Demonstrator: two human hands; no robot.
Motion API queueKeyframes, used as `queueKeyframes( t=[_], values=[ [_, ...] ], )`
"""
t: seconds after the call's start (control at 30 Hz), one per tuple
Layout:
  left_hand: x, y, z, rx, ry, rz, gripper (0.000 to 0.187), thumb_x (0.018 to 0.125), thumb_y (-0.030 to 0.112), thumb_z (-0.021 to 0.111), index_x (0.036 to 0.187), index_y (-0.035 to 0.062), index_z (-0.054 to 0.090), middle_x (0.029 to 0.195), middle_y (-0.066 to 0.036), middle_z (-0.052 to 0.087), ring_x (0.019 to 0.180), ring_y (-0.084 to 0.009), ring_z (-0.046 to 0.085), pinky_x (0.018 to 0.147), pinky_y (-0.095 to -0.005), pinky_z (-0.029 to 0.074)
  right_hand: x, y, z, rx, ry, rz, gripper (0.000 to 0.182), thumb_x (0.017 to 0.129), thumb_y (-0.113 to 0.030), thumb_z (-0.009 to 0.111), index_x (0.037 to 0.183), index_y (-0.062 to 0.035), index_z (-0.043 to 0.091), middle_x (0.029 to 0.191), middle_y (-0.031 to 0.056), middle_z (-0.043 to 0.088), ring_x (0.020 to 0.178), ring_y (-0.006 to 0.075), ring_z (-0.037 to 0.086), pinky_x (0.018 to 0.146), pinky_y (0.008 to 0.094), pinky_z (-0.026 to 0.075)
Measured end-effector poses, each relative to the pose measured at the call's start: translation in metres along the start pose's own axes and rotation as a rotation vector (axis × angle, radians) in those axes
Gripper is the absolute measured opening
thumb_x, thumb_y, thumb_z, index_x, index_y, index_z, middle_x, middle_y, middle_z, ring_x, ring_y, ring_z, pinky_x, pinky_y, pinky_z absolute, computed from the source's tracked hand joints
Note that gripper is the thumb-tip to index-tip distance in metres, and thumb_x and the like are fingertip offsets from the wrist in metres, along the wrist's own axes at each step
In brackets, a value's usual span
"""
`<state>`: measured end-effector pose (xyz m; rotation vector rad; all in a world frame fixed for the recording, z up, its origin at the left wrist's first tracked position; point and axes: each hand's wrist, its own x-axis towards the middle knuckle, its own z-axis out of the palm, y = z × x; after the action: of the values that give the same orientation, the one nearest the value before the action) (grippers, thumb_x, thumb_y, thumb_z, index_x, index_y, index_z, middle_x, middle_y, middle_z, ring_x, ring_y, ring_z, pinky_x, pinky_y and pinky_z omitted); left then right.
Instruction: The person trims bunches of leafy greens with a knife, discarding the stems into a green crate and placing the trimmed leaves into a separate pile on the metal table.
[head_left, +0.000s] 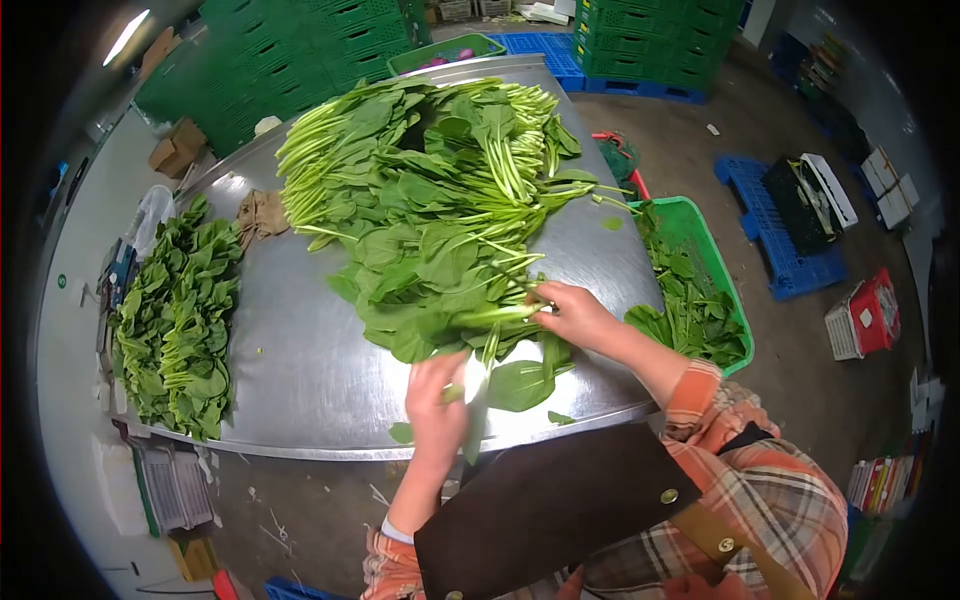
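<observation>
The pile (430,200) of greens is spread over the counter (290,370); at the pile's near edge, stalks (497,316) are pinched by the right hand (575,318), its thumb and fingers closed; the left hand (437,410), blurred, is held just on the near side of the pile with fingers curled, and whether a stem is gripped there cannot be told; well left of the pile, a second heap (180,320) is laid; right of the pile, leaves (690,310) are held in a crate (738,325).
</observation>
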<state>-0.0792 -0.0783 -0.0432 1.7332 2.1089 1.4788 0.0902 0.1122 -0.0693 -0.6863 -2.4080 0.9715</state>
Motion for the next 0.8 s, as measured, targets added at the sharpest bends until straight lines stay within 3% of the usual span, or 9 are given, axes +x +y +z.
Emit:
queueKeyframes(
  t=[0.13, 0.17, 0.3, 0.4, 0.6, 0.67, 0.7, 0.73, 0.8],
  values=[
    [0.037, 0.032, 0.037, 0.112, -0.103, 0.094, 0.025, 0.072, 0.008, 0.072, 0.097, 0.0052, 0.068, 0.092, -0.008, 0.065, 0.077, -0.0275, 0.057, 0.07, -0.0325, 0.046, -0.003, -0.04, -0.032, 0.32, -0.202, 0.166, 0.025, 0.082, -0.017, 0.066, 0.1, -0.0026, 0.06, 0.086, 0.0118, 0.062, 0.076, 0.0214, 0.061, 0.071, 0.0331, 0.048],
    [0.041, 0.028, 0.045, 0.046, -0.136, 0.058, 0.023, 0.074, 0.008, 0.072, 0.096, 0.0032, 0.067, 0.087, -0.007, 0.065, 0.072, -0.0233, 0.056, 0.066, -0.0309, 0.046, -0.005, -0.048, -0.041, 0.486, -0.264, 0.415, 0.027, 0.085, -0.02, 0.064, 0.105, -0.0023, 0.059, 0.086, 0.0109, 0.063, 0.076, 0.0181, 0.061, 0.071, 0.0323, 0.048],
    [0.043, 0.021, 0.076, -0.523, -0.192, -0.521, 0.017, 0.079, 0.009, 0.071, 0.092, -0.0018, 0.066, 0.073, 0.0, 0.062, 0.061, -0.0081, 0.051, 0.056, -0.0242, 0.042, -0.022, -0.012, -0.024, 0.152, 0.06, -0.038, 0.026, 0.088, -0.015, 0.058, 0.111, -0.0025, 0.057, 0.089, 0.012, 0.064, 0.074, 0.0286, 0.063, 0.064, 0.0378, 0.049],
    [0.046, 0.033, 0.08, -0.591, -0.28, -0.653, 0.015, 0.081, 0.008, 0.07, 0.09, -0.0031, 0.065, 0.072, 0.002, 0.06, 0.061, -0.0024, 0.048, 0.055, -0.0191, 0.039, -0.029, 0.003, -0.011, -0.003, 0.083, -0.034, 0.027, 0.087, -0.012, 0.057, 0.113, -0.0028, 0.057, 0.093, 0.0139, 0.064, 0.077, 0.0339, 0.062, 0.064, 0.041, 0.05],
    [0.04, 0.014, 0.075, -0.552, -0.142, -0.455, 0.015, 0.079, 0.01, 0.071, 0.09, 0.0009, 0.066, 0.085, -0.005, 0.061, 0.078, -0.01, 0.054, 0.071, -0.0243, 0.044, -0.041, 0.047, -0.006, 0.025, 0.194, 0.286, 0.024, 0.086, -0.014, 0.057, 0.108, -0.0048, 0.061, 0.09, 0.0152, 0.064, 0.079, 0.0328, 0.061, 0.069, 0.0403, 0.049],
    [0.047, 0.002, 0.054, -0.611, -0.14, -0.404, 0.012, 0.09, 0.011, 0.059, 0.1, 0.0052, 0.055, 0.093, -0.006, 0.065, 0.085, -0.0118, 0.057, 0.078, -0.0251, 0.045, -0.045, 0.052, -0.014, 0.144, 0.353, 0.475, 0.022, 0.086, -0.016, 0.058, 0.105, -0.0049, 0.062, 0.089, 0.0152, 0.063, 0.08, 0.032, 0.061, 0.071, 0.0396, 0.049],
    [0.055, 0.009, 0.04, -0.695, -0.074, -0.513, 0.013, 0.093, 0.015, 0.054, 0.104, 0.0069, 0.053, 0.09, -0.008, 0.065, 0.09, -0.0144, 0.058, 0.084, -0.0295, 0.044, -0.045, 0.059, -0.016, 0.01, 0.399, 0.386, 0.021, 0.084, -0.017, 0.06, 0.1, -0.0044, 0.063, 0.089, 0.0134, 0.061, 0.081, 0.0319, 0.061, 0.071, 0.0387, 0.049],
    [0.058, -0.005, 0.035, -0.644, -0.016, -0.35, 0.016, 0.095, 0.016, 0.05, 0.109, 0.0086, 0.048, 0.088, -0.007, 0.064, 0.089, -0.0161, 0.058, 0.085, -0.0323, 0.045, -0.051, 0.063, -0.011, -0.011, 0.332, 0.318, 0.021, 0.083, -0.017, 0.061, 0.1, -0.0045, 0.062, 0.091, 0.0129, 0.061, 0.081, 0.0322, 0.061, 0.072, 0.0387, 0.049],
    [0.056, -0.011, 0.018, -0.974, 0.09, -0.53, 0.023, 0.095, 0.019, 0.05, 0.113, 0.0071, 0.043, 0.084, -0.007, 0.055, 0.074, -0.0168, 0.055, 0.067, -0.0325, 0.05, -0.057, 0.066, 0.002, -0.052, 0.195, 0.17, 0.021, 0.082, -0.016, 0.061, 0.1, -0.0047, 0.061, 0.094, 0.0119, 0.059, 0.081, 0.0328, 0.06, 0.073, 0.0389, 0.049]
  ],
)
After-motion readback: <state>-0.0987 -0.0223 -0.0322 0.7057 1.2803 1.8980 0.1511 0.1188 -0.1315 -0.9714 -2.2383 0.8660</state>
